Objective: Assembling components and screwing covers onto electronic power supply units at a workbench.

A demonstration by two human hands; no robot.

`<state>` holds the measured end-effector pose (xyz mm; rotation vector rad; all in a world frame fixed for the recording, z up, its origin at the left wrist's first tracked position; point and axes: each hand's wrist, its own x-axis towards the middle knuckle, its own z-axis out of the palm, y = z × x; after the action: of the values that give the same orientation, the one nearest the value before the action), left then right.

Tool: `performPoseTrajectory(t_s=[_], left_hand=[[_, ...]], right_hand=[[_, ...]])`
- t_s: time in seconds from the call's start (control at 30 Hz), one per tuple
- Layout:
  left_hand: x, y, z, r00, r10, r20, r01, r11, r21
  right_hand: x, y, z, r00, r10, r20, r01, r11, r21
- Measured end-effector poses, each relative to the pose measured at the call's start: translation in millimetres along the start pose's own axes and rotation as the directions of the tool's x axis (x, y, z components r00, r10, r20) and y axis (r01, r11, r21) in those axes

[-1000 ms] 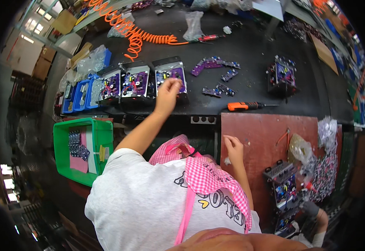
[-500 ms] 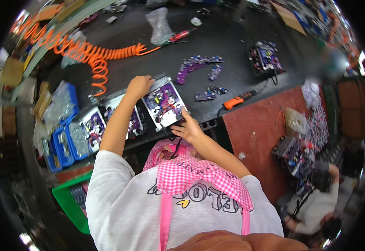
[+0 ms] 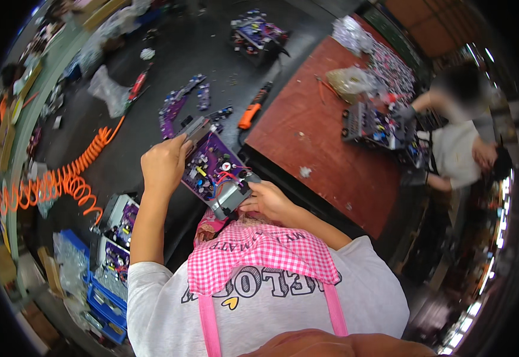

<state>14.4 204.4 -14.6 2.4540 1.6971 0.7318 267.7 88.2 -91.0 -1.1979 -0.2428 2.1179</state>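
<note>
Between my two hands is an open metal-cased electronic unit [image 3: 211, 168], with a purple circuit board, red wires and small parts inside. It is held tilted in front of my apron, near the bench edge. My left hand [image 3: 163, 163] is closed over its far left side, beside a grey end panel. At the near right corner, my right hand [image 3: 266, 201] grips the case, its thumb by a round black part; some of its fingers are hidden beneath. Beyond the unit lie loose purple board pieces [image 3: 173, 113] on the dark bench.
An orange-handled tool [image 3: 251, 113] lies by a red-brown board [image 3: 313, 143] to the right. A co-worker [image 3: 458, 149] handles another unit [image 3: 378, 126] there. Left are a coiled orange hose [image 3: 63, 178], more open units [image 3: 120, 217] and blue bins [image 3: 106, 303]. Another unit [image 3: 258, 35] sits far back.
My view has swung to the right. Both hands have lifted the unit off the bench, bringing it to the right and tilting it.
</note>
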Motion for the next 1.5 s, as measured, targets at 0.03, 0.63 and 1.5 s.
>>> performPoseTrajectory(t_s=[0.03, 0.63, 1.5], left_hand=[[14, 19, 0, 0.999, 0.046, 0.003, -0.046, 0.999, -0.029], [191, 293, 243, 0.718, 0.626, 0.305, -0.549, 0.778, -0.306], [168, 252, 253, 0.681, 0.673, 0.29, -0.44, 0.692, -0.573]], right_hand=[[-21, -10, -5, 0.997, -0.072, -0.007, 0.073, 0.997, 0.02], [-119, -57, -181, 0.886, -0.324, -0.332, 0.459, 0.717, 0.525], [-40, -229, -207, 0.567, -0.818, 0.097, -0.255, -0.286, -0.924]])
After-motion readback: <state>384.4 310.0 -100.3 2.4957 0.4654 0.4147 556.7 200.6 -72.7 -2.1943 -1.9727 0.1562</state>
